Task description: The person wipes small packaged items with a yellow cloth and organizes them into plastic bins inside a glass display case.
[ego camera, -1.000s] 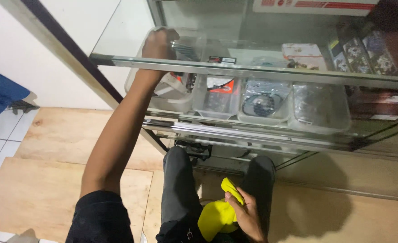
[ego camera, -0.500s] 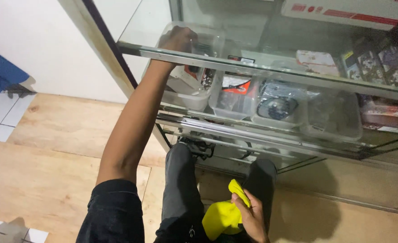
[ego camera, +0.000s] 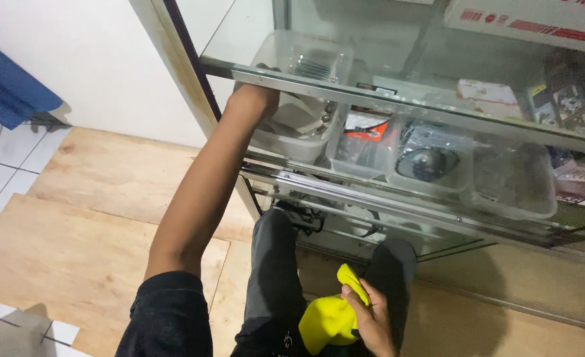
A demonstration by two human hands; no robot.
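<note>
My left hand (ego camera: 255, 98) reaches into a glass display cabinet and sits at the front edge of the upper glass shelf (ego camera: 398, 99), just before a clear plastic container (ego camera: 305, 56). The shelf edge hides its fingers, so what they grip is unclear. Under the hand, on the lower shelf, is a clear tub of small parts (ego camera: 292, 132). My right hand (ego camera: 371, 317) is down by my lap, closed on a yellow cloth (ego camera: 325, 320). My dark-trousered legs (ego camera: 272, 277) are folded in front of the cabinet.
More clear tubs (ego camera: 431, 162) of small items line the lower shelf. Boxes and packets (ego camera: 523, 20) are at the upper right. The cabinet's metal frame (ego camera: 180, 73) rises at the left. Wooden floor panels (ego camera: 94, 218) lie to the left, and a blue cloth (ego camera: 5, 92) hangs by the wall.
My left hand has dropped from the top of the clear container to the shelf's front edge. The right hand stays on the yellow cloth.
</note>
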